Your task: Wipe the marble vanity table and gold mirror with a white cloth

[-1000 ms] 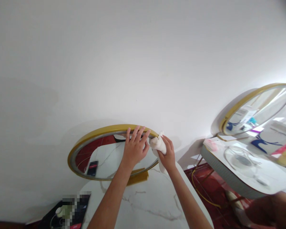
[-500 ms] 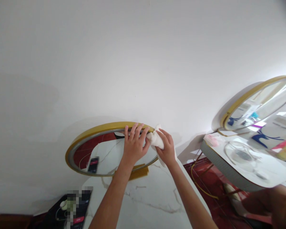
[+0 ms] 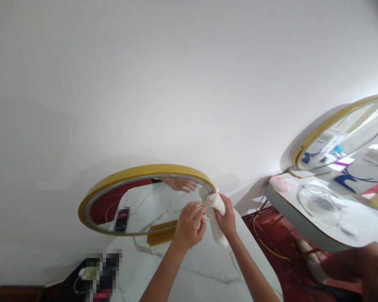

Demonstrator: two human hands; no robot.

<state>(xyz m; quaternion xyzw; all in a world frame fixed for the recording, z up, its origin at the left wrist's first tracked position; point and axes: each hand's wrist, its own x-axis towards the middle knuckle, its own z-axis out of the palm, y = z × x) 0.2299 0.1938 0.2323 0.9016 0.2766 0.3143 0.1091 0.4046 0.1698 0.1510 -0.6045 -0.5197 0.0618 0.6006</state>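
A round mirror (image 3: 135, 209) in a gold frame leans against the wall, set in a gold base (image 3: 159, 238) on a white marbled tabletop (image 3: 208, 268). My right hand (image 3: 227, 216) is closed round a white cloth (image 3: 219, 205), which wraps the frame's right edge; the cloth's loose end hangs down over the tabletop. My left hand (image 3: 190, 224) is just left of the cloth, in front of the mirror's lower right. Its fingers are loosely bent with the thumb apart, and the fingertips reach to the glass or the cloth's edge; nothing shows in its grasp.
To the right stands a second table (image 3: 302, 209) with a cable, a pink item (image 3: 281, 183) and another gold-framed mirror (image 3: 340, 113). A person's leg (image 3: 343, 268) shows at lower right. Blurred-out dark items (image 3: 108, 272) lie at lower left. The floor (image 3: 271, 222) is red tile.
My left hand has come off the mirror's top rim and moved down to the right. My right hand and the cloth have slid down and right along the frame.
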